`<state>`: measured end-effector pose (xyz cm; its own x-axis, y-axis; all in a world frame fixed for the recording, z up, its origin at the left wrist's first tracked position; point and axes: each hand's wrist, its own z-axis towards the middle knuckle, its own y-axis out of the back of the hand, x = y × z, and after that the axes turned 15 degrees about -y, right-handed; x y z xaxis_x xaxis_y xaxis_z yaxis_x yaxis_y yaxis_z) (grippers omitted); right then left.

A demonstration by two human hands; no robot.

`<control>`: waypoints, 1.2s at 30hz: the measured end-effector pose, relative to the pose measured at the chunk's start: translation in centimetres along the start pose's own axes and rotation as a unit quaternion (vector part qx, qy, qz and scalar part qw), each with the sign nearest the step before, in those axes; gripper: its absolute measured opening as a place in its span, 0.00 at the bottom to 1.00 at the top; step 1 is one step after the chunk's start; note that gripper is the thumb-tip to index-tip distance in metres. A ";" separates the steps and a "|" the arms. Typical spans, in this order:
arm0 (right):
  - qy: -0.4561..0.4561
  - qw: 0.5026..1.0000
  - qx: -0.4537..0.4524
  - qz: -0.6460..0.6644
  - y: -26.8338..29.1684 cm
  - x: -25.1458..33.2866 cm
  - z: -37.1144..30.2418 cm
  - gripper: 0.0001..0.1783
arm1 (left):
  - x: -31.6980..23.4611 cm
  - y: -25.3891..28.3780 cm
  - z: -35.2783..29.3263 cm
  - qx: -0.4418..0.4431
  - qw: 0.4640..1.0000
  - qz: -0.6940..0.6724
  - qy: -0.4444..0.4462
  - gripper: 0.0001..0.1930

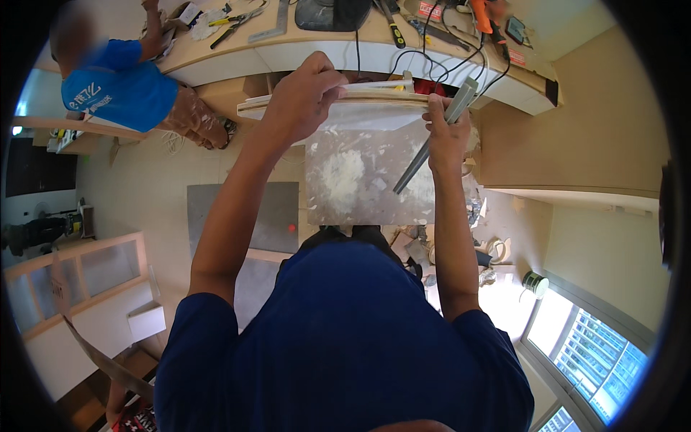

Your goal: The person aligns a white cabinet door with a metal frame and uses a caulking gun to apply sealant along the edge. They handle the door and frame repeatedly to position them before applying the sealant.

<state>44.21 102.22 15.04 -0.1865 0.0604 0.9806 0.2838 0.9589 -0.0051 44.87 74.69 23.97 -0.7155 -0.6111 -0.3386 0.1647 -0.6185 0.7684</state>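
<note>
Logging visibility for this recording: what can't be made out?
Head view: middle of the grey bar, hidden by the right hand.
Head view: stretch of the layered board, covered by the left hand.
Head view: black object, cut off by upper edge.
Head view: lower-left person, mostly cut off by lens rim.

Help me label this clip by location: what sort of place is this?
Probably a room under renovation, or a makeshift workshop: a metal square lies among hand tools on the long counter, a work surface bears pale smears, and scraps litter the floor.
</note>
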 end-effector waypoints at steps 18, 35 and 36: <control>0.076 0.995 -0.047 -0.044 -1.7 0.5 3.1 0.24 | 3.6 -1.3 3.4 0.103 0.995 -0.009 0.011 0.07; 0.139 0.977 -0.097 -0.128 -4.9 2.8 -1.5 0.14 | 3.8 -3.1 1.7 -0.042 0.997 -0.007 -0.068 0.08; 0.143 0.978 -0.095 -0.116 -5.2 2.6 -1.3 0.14 | 3.9 -3.1 1.7 -0.042 0.997 -0.016 -0.063 0.08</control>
<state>43.46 97.05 17.85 -0.0033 -0.2584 0.9660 0.4393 0.8675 0.2335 40.43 75.06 21.22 -0.7999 -0.5265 -0.2881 0.1926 -0.6797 0.7077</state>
